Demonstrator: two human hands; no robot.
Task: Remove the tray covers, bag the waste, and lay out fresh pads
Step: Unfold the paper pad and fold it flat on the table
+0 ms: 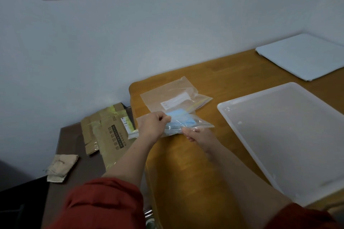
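A clear zip bag with crumpled light-blue material inside lies at the left end of the wooden table. My left hand pinches the bag's upper edge near its left side. My right hand pinches the near edge just right of it. A second clear zip bag with a white label lies flat just behind. A large white plastic tray sits bare to the right. A stack of white pads lies at the far right corner.
A lower dark side table on the left holds flattened cardboard packaging and a small folded beige cloth. A white wall rises behind both tables. Red sleeves cover my upper arms.
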